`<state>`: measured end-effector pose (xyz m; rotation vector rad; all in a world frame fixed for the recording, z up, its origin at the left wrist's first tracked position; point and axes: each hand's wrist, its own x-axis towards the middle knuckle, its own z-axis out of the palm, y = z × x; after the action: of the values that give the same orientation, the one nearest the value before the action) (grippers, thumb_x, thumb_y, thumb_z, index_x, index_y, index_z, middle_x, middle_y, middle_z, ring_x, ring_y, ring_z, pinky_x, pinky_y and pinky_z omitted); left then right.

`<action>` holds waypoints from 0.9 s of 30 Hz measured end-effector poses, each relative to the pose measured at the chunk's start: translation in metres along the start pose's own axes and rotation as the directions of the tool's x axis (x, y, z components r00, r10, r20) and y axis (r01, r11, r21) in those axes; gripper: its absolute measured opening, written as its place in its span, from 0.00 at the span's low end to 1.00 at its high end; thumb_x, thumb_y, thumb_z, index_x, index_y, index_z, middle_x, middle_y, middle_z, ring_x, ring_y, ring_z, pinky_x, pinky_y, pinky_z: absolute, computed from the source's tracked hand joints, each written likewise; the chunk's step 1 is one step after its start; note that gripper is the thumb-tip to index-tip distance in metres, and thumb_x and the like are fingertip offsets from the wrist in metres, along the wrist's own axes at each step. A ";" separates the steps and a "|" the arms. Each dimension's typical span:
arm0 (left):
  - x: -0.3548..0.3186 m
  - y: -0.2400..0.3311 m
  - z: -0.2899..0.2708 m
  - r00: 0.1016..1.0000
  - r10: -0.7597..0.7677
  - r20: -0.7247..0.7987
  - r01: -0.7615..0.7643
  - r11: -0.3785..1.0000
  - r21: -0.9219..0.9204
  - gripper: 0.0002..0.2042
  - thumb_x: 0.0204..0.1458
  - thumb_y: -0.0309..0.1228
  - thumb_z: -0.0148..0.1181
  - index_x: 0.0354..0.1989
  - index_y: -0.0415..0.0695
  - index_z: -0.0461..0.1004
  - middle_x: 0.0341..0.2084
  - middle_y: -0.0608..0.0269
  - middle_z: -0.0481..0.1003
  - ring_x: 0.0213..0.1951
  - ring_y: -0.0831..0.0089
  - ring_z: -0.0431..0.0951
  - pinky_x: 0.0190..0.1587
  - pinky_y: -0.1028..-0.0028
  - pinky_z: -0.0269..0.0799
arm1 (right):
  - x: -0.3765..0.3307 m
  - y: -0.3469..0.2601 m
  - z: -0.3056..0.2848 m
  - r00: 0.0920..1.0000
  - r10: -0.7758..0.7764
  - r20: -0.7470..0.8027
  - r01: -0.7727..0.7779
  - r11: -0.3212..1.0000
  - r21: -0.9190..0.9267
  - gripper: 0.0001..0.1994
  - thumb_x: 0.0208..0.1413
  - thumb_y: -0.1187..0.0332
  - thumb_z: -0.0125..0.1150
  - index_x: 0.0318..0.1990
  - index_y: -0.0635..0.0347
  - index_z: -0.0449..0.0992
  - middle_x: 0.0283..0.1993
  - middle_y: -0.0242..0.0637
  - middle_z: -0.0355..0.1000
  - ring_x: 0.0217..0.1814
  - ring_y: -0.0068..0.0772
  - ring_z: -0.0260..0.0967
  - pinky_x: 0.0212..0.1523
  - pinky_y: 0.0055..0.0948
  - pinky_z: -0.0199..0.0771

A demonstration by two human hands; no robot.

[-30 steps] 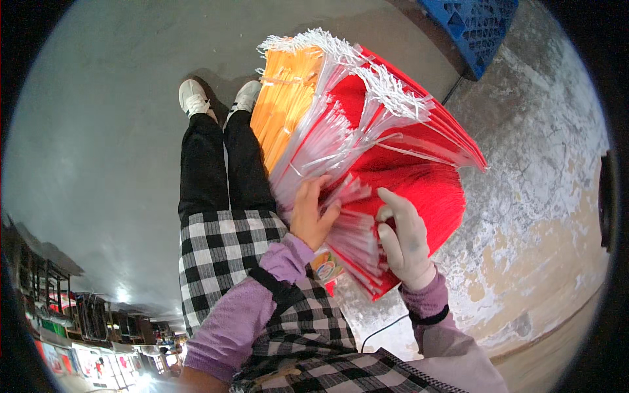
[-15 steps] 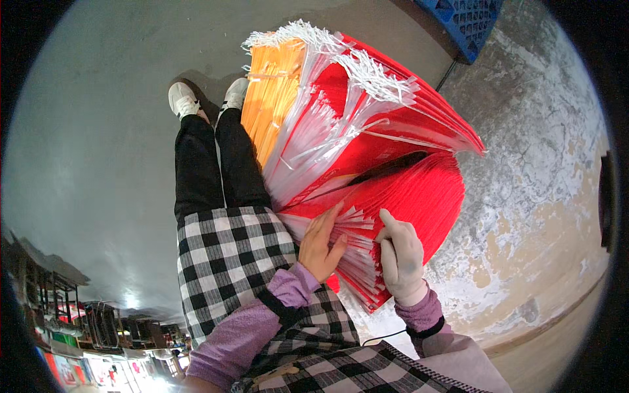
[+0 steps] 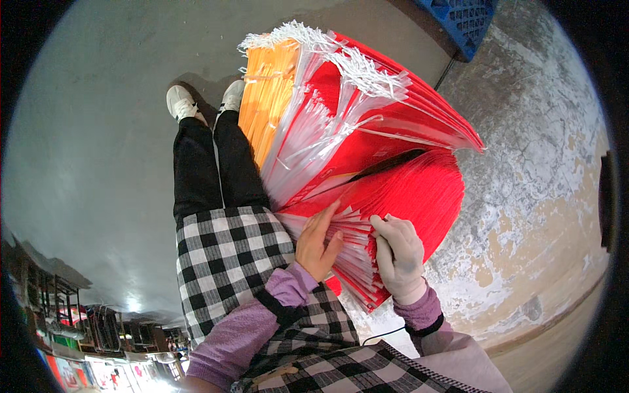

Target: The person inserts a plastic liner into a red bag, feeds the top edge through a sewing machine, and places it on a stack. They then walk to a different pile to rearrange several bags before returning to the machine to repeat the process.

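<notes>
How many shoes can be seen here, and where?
2, both on the floor: the left shoe and, nearer the orange stack, the right shoe. Any in the background clutter are too small to tell.

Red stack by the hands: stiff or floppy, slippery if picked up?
Probably floppy: the red stack bows into a curve. Perhaps slippery, as its pale edges look like thin, shiny plastic. Likely to splay if pushed, since those edges fan out between the left hand and right hand.
</notes>
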<state>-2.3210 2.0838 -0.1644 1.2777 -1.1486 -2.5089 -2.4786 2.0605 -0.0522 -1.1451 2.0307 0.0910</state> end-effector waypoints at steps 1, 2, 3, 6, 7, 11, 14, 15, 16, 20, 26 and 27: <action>0.000 0.000 0.000 1.000 0.000 0.001 0.000 1.000 0.000 0.27 0.53 0.28 0.52 0.63 0.38 0.59 0.53 0.39 0.68 0.56 0.46 0.67 0.62 0.59 0.56 | -0.001 0.001 0.001 1.000 -0.005 -0.011 0.005 1.000 -0.006 0.15 0.45 0.81 0.58 0.43 0.64 0.76 0.35 0.47 0.71 0.41 0.49 0.71 0.47 0.40 0.72; 0.000 -0.001 0.000 1.000 -0.001 0.003 0.001 1.000 0.001 0.27 0.53 0.28 0.52 0.63 0.38 0.59 0.53 0.39 0.68 0.56 0.47 0.67 0.62 0.59 0.57 | -0.002 0.002 0.002 1.000 -0.009 -0.022 0.009 1.000 -0.013 0.14 0.44 0.80 0.58 0.42 0.63 0.76 0.36 0.46 0.71 0.42 0.49 0.71 0.47 0.40 0.72; 0.000 -0.001 0.001 1.000 -0.001 0.002 0.001 1.000 0.000 0.27 0.53 0.28 0.52 0.63 0.38 0.59 0.53 0.39 0.68 0.56 0.47 0.67 0.62 0.59 0.57 | -0.002 0.002 0.002 1.000 -0.010 -0.021 0.010 1.000 -0.013 0.14 0.44 0.80 0.58 0.42 0.63 0.76 0.36 0.46 0.71 0.42 0.49 0.71 0.47 0.40 0.72; 0.001 -0.003 0.003 1.000 -0.005 -0.011 0.004 1.000 -0.017 0.25 0.53 0.28 0.51 0.62 0.39 0.61 0.53 0.40 0.68 0.56 0.47 0.67 0.61 0.60 0.57 | -0.001 0.003 -0.001 1.000 0.023 0.002 -0.023 0.998 -0.061 0.14 0.44 0.81 0.58 0.41 0.63 0.76 0.38 0.45 0.72 0.44 0.50 0.70 0.49 0.40 0.72; 0.002 -0.003 0.003 1.000 0.000 -0.001 0.000 1.000 -0.022 0.25 0.54 0.28 0.51 0.62 0.40 0.62 0.53 0.41 0.68 0.56 0.48 0.67 0.61 0.60 0.57 | 0.004 0.004 -0.002 0.999 -0.044 -0.016 0.042 0.995 -0.090 0.14 0.44 0.81 0.57 0.41 0.63 0.76 0.41 0.45 0.73 0.46 0.51 0.70 0.50 0.40 0.71; 0.008 -0.010 0.002 0.998 0.032 0.051 -0.031 0.999 -0.018 0.23 0.55 0.28 0.50 0.61 0.41 0.64 0.54 0.43 0.68 0.57 0.49 0.67 0.61 0.61 0.58 | 0.005 0.020 -0.001 0.991 -0.130 0.019 0.130 0.991 0.003 0.14 0.46 0.81 0.55 0.42 0.63 0.75 0.50 0.46 0.71 0.54 0.52 0.67 0.55 0.41 0.69; 0.022 0.016 -0.019 0.996 0.087 0.018 -0.087 0.996 0.002 0.23 0.55 0.27 0.50 0.61 0.41 0.64 0.56 0.46 0.68 0.59 0.53 0.67 0.62 0.65 0.58 | 0.013 0.020 -0.005 0.991 -0.125 -0.054 0.125 0.992 -0.012 0.17 0.46 0.81 0.54 0.46 0.62 0.75 0.54 0.47 0.68 0.59 0.52 0.63 0.58 0.42 0.65; 0.024 0.032 -0.032 0.993 0.114 0.002 -0.114 0.993 -0.014 0.22 0.56 0.26 0.50 0.61 0.41 0.64 0.57 0.49 0.68 0.60 0.57 0.67 0.62 0.68 0.59 | 0.016 0.013 -0.009 0.989 -0.110 -0.103 0.105 0.993 -0.050 0.18 0.47 0.81 0.54 0.48 0.62 0.74 0.55 0.47 0.68 0.59 0.52 0.63 0.59 0.42 0.64; 0.021 0.055 -0.057 0.979 0.206 0.008 -0.205 0.971 0.123 0.23 0.54 0.22 0.51 0.61 0.41 0.65 0.56 0.51 0.70 0.58 0.62 0.69 0.61 0.69 0.60 | 0.016 0.008 -0.016 0.981 -0.142 -0.133 0.131 0.987 -0.092 0.21 0.47 0.81 0.54 0.51 0.61 0.73 0.55 0.46 0.68 0.59 0.52 0.63 0.60 0.42 0.64; -0.033 0.163 -0.164 0.979 0.111 -0.169 -0.091 0.988 0.121 0.20 0.55 0.22 0.50 0.58 0.39 0.68 0.53 0.54 0.73 0.56 0.69 0.71 0.59 0.70 0.64 | -0.013 -0.030 -0.078 0.925 -0.322 -0.201 0.307 0.946 -0.103 0.19 0.45 0.83 0.54 0.47 0.62 0.74 0.51 0.47 0.70 0.57 0.53 0.65 0.58 0.44 0.65; -0.157 0.241 -0.327 0.638 0.246 -0.730 -0.134 0.968 0.210 0.14 0.56 0.24 0.51 0.49 0.40 0.74 0.39 0.60 0.79 0.45 0.73 0.78 0.50 0.72 0.72 | -0.013 -0.059 -0.116 0.898 -0.426 0.111 0.437 0.831 -0.343 0.11 0.57 0.74 0.50 0.44 0.59 0.77 0.40 0.43 0.74 0.44 0.43 0.70 0.45 0.38 0.72; -0.173 0.252 -0.346 0.568 0.222 -0.793 -0.083 0.974 0.213 0.13 0.55 0.25 0.52 0.47 0.42 0.76 0.38 0.62 0.80 0.43 0.75 0.78 0.48 0.74 0.73 | 0.003 -0.060 -0.118 0.559 -0.829 -0.019 0.658 0.457 -0.599 0.08 0.58 0.70 0.50 0.39 0.58 0.76 0.34 0.41 0.74 0.37 0.42 0.71 0.36 0.40 0.72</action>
<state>-2.0158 1.7732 -0.0092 1.9479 -1.1086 -1.3635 -2.5045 1.9747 0.0448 -2.5065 1.5490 0.0155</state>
